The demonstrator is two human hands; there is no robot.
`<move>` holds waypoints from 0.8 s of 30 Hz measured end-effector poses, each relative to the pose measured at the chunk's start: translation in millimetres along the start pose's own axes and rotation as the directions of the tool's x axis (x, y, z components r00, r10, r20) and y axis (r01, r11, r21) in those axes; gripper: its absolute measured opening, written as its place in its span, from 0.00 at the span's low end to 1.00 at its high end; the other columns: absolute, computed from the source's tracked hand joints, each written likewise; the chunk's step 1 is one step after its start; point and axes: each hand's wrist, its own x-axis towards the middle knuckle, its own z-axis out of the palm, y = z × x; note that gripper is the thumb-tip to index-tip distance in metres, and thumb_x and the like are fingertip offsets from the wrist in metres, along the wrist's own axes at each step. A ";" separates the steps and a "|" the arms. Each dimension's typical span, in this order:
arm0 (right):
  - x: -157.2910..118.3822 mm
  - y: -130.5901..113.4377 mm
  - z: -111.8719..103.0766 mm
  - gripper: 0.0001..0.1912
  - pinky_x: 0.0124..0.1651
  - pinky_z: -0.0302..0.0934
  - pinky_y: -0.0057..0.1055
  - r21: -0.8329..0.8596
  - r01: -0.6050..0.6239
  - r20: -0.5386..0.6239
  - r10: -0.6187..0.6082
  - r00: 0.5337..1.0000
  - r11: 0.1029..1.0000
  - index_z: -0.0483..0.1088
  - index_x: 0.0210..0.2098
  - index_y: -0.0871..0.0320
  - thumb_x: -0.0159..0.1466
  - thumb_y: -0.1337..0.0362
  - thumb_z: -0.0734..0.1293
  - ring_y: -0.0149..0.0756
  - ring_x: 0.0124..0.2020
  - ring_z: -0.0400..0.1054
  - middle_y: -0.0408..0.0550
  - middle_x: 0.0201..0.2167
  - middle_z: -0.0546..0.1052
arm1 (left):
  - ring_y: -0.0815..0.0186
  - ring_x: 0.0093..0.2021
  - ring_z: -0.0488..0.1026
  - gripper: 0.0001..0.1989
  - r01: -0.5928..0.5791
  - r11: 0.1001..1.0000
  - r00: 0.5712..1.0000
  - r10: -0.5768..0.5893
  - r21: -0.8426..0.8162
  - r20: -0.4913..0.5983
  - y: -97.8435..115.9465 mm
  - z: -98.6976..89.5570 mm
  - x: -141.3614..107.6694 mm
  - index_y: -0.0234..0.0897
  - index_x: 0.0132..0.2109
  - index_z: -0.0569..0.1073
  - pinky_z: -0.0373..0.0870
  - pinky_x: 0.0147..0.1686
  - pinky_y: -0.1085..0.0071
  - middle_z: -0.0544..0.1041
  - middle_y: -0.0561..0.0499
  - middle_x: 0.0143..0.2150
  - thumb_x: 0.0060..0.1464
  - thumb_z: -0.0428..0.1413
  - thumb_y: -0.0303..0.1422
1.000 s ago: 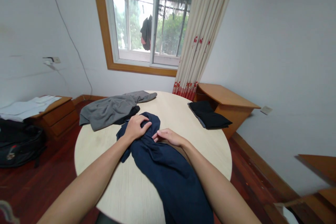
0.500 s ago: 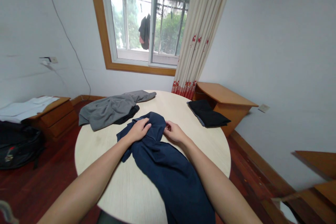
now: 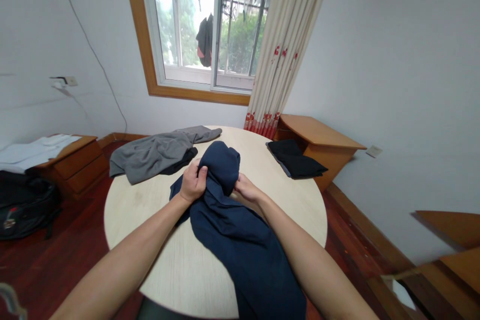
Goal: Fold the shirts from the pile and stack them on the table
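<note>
A navy blue garment (image 3: 247, 242), possibly trousers, lies bunched on the round table (image 3: 131, 215). Its wide, long part runs toward me and past the near edge. My left hand (image 3: 194, 181) is closed around the cloth at the left of the bunched far end, thumb on top. At the right side of that end, my right hand (image 3: 246, 187) pinches the cloth; some of its fingertips are hidden by the fabric. Between both hands the far end is lifted into a rounded fold.
A rumpled grey garment (image 3: 153, 155) lies at the table's back left, partly over a black cloth (image 3: 182, 162). Folded black clothing (image 3: 298, 159) sits at the right edge. A wooden desk (image 3: 318, 132) stands behind it, and a low cabinet (image 3: 82, 165) at left.
The far end of the navy garment has risen and bulges up between my hands. My left hand has gone from lying over the cloth to gripping it. My right hand keeps its pinch.
</note>
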 end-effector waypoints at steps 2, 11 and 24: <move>1.1 -3.4 3.5 0.24 0.40 0.67 0.33 0.049 0.017 -0.031 -0.016 0.999 0.999 0.75 0.38 0.56 0.51 0.44 0.75 0.38 0.36 0.71 0.44 0.30 0.78 | 0.56 0.40 0.77 0.21 -0.033 0.999 0.997 0.033 0.001 0.066 0.8 -0.1 1.5 0.40 0.44 0.72 0.72 0.45 0.62 0.79 0.44 0.39 0.62 0.46 0.51; 7.5 -12.2 -18.6 0.29 0.37 0.68 0.32 0.289 0.024 -0.287 0.063 0.956 0.957 0.72 0.41 0.55 0.47 0.45 0.77 0.39 0.34 0.74 0.46 0.37 0.81 | 0.55 0.43 0.75 0.24 -0.056 0.998 0.918 0.064 -0.032 0.392 4.1 -2.8 5.7 0.38 0.45 0.73 0.70 0.46 0.61 0.78 0.42 0.41 0.64 0.41 0.50; 1.8 -15.7 -96.4 0.20 0.24 0.60 0.26 0.187 0.129 -0.724 0.047 0.688 0.974 0.66 0.34 0.54 0.53 0.46 0.71 0.28 0.20 0.62 0.34 0.19 0.65 | 0.57 0.42 0.77 0.17 0.048 0.998 0.794 -0.068 0.049 0.604 -27.4 11.2 2.6 0.39 0.42 0.78 0.71 0.46 0.62 0.81 0.46 0.42 0.61 0.51 0.45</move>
